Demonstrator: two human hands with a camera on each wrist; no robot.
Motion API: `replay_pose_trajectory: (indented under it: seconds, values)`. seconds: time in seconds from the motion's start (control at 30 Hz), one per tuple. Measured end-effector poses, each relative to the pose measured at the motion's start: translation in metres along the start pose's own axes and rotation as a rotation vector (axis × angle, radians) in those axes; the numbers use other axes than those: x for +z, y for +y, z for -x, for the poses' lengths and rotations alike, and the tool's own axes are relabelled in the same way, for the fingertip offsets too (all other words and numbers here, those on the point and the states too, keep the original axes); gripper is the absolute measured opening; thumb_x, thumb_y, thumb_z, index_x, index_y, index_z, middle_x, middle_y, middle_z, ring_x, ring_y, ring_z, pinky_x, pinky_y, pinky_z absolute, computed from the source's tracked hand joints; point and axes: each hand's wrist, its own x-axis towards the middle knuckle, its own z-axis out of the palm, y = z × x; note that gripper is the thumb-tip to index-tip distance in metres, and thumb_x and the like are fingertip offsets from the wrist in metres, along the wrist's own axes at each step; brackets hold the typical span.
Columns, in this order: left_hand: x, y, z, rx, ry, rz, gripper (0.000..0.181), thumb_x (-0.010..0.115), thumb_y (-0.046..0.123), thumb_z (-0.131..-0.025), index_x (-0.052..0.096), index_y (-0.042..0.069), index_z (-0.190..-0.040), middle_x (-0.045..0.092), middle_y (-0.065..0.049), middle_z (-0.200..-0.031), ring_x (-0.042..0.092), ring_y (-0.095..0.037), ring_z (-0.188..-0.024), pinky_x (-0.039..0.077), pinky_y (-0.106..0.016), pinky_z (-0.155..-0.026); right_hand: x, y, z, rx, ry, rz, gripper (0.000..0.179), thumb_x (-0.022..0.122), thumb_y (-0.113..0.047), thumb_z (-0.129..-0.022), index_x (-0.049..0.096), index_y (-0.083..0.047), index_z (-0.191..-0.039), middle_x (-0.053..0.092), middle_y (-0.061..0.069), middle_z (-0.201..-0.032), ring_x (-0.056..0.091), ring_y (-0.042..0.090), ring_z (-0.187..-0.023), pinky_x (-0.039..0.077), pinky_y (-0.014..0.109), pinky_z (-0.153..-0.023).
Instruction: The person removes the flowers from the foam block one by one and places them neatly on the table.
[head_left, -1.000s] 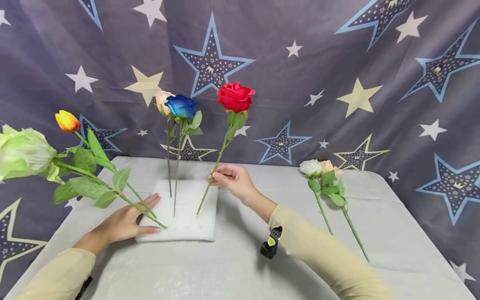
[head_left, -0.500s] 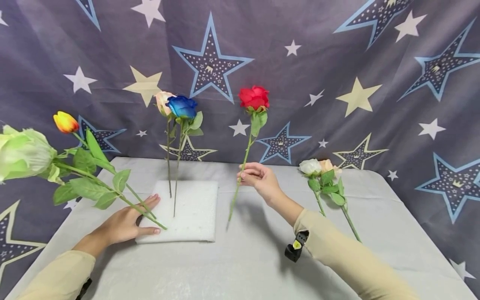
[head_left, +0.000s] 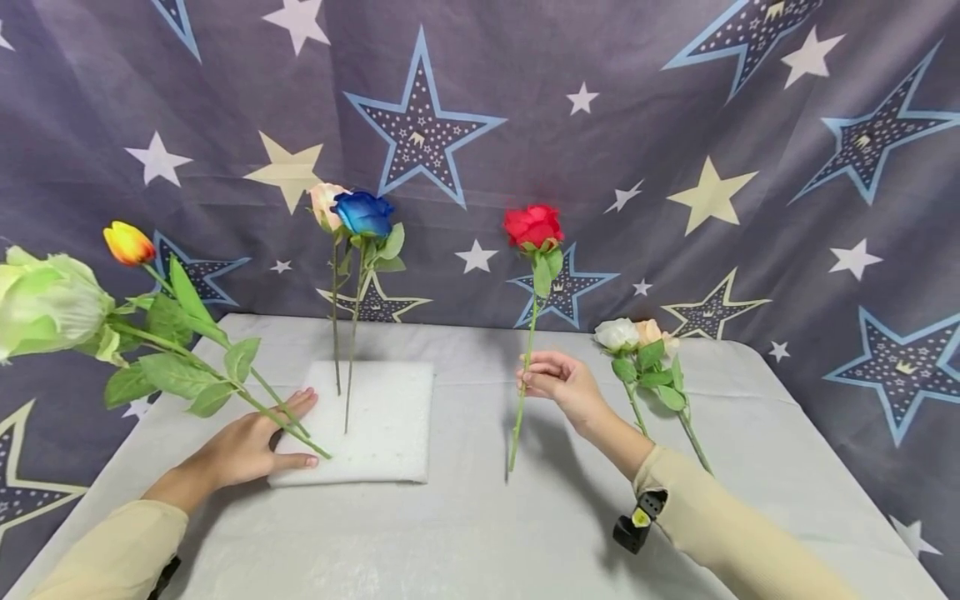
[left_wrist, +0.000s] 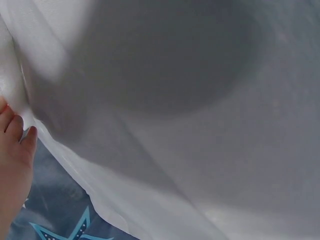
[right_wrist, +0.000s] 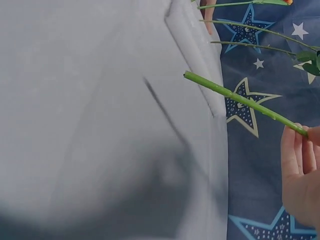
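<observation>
My right hand (head_left: 566, 389) pinches the green stem of a red rose (head_left: 533, 227), held nearly upright to the right of the foam. In the right wrist view the bare stem (right_wrist: 240, 100) runs out past the fingertips, its cut end above the cloth. My left hand (head_left: 243, 446) rests on the left edge of a white foam block (head_left: 390, 425), thumb spread from straight fingers. Standing in the foam are a blue rose (head_left: 363, 214), a pale pink rose (head_left: 326, 205), an orange-yellow tulip (head_left: 129, 243) and a large pale green flower (head_left: 52, 302), the last two leaning left.
A white rose (head_left: 618, 334) and a peach rose (head_left: 651, 333) lie on the right of the table, stems toward the front. A light grey cloth (head_left: 360, 542) covers the table. Behind it hangs a dark curtain (head_left: 525, 50) with stars.
My right hand has carried the red rose rightward off the foam block, more upright and then lower over the cloth. The left hand stays on the foam.
</observation>
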Motion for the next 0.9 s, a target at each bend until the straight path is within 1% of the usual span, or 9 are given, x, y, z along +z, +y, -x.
replay_pose_trajectory:
  seconds: [0.13, 0.17, 0.23, 0.37, 0.5, 0.63, 0.73, 0.8, 0.9]
  values:
    - [0.000, 0.001, 0.000, -0.002, -0.004, -0.002, 0.099, 0.068, 0.065, -0.074, 0.035, 0.011, -0.150, 0.031, -0.019, -0.156, 0.032, -0.049, -0.139, 0.027, -0.067, -0.108, -0.014, 0.002, 0.012, 0.036, 0.008, 0.046, 0.032, 0.057, 0.009, -0.087, 0.054, 0.016, -0.118, 0.074, -0.010, -0.081, 0.072, 0.004, -0.078, 0.061, 0.025, -0.078]
    - [0.000, 0.001, 0.000, -0.004, -0.006, -0.002, 0.099, 0.068, 0.065, -0.074, 0.034, 0.011, -0.150, 0.031, -0.019, -0.156, 0.032, -0.048, -0.139, 0.027, -0.067, -0.108, -0.017, 0.002, 0.015, 0.045, 0.008, 0.056, 0.032, 0.056, 0.008, -0.087, 0.053, 0.016, -0.118, 0.074, -0.009, -0.082, 0.072, 0.004, -0.078, 0.061, 0.024, -0.078]
    - [0.000, 0.001, 0.000, -0.009, -0.011, 0.000, 0.099, 0.068, 0.065, -0.074, 0.034, 0.011, -0.150, 0.030, -0.019, -0.156, 0.031, -0.049, -0.139, 0.027, -0.068, -0.108, -0.024, 0.003, 0.021, 0.065, 0.003, 0.075, 0.039, 0.056, 0.007, -0.088, 0.046, 0.022, -0.123, 0.073, -0.010, -0.083, 0.071, 0.003, -0.079, 0.060, 0.023, -0.078]
    - [-0.001, 0.001, 0.000, -0.006, -0.013, 0.014, 0.099, 0.068, 0.065, -0.074, 0.034, 0.011, -0.149, 0.030, -0.020, -0.156, 0.031, -0.049, -0.139, 0.026, -0.068, -0.108, -0.037, 0.004, 0.033, 0.100, 0.005, 0.103, 0.041, 0.056, 0.006, -0.088, 0.045, 0.023, -0.124, 0.073, -0.011, -0.083, 0.071, 0.003, -0.080, 0.060, 0.022, -0.078]
    - [-0.001, 0.001, 0.000, -0.002, -0.011, 0.025, 0.100, 0.069, 0.064, -0.073, 0.035, 0.010, -0.149, 0.030, -0.020, -0.156, 0.031, -0.049, -0.139, 0.026, -0.068, -0.108, -0.050, 0.005, 0.043, 0.127, 0.021, 0.129, 0.037, 0.057, 0.002, -0.089, 0.052, 0.018, -0.122, 0.073, -0.012, -0.082, 0.071, 0.004, -0.081, 0.060, 0.020, -0.078]
    - [-0.001, 0.000, 0.000, 0.000, -0.009, 0.016, 0.100, 0.069, 0.065, -0.073, 0.035, 0.009, -0.149, 0.030, -0.020, -0.156, 0.031, -0.049, -0.139, 0.026, -0.067, -0.109, -0.065, 0.008, 0.050, 0.167, 0.044, 0.121, 0.021, 0.058, -0.001, -0.091, 0.064, 0.002, -0.110, 0.073, -0.013, -0.082, 0.070, 0.003, -0.081, 0.059, 0.018, -0.078]
    - [-0.001, 0.000, -0.001, 0.003, -0.006, 0.010, 0.100, 0.068, 0.065, -0.073, 0.035, 0.009, -0.149, 0.031, -0.020, -0.155, 0.032, -0.049, -0.139, 0.027, -0.066, -0.109, -0.075, 0.011, 0.054, 0.201, 0.059, 0.105, 0.014, 0.058, -0.002, -0.091, 0.067, -0.007, -0.101, 0.073, -0.012, -0.081, 0.070, 0.002, -0.079, 0.059, 0.017, -0.077]
    - [-0.001, -0.001, -0.001, 0.003, -0.005, 0.009, 0.100, 0.069, 0.065, -0.073, 0.035, 0.009, -0.149, 0.031, -0.020, -0.155, 0.032, -0.049, -0.139, 0.027, -0.066, -0.109, -0.080, 0.012, 0.055, 0.220, 0.065, 0.098, 0.013, 0.058, -0.003, -0.092, 0.067, -0.010, -0.099, 0.072, -0.012, -0.081, 0.069, 0.003, -0.078, 0.059, 0.017, -0.075]
    - [-0.001, -0.001, -0.001, 0.002, -0.006, 0.007, 0.100, 0.069, 0.065, -0.073, 0.035, 0.009, -0.149, 0.031, -0.020, -0.155, 0.032, -0.048, -0.139, 0.027, -0.066, -0.109, -0.088, 0.015, 0.056, 0.251, 0.080, 0.097, 0.011, 0.058, -0.006, -0.093, 0.067, -0.009, -0.100, 0.072, -0.012, -0.081, 0.069, 0.003, -0.076, 0.059, 0.017, -0.073]
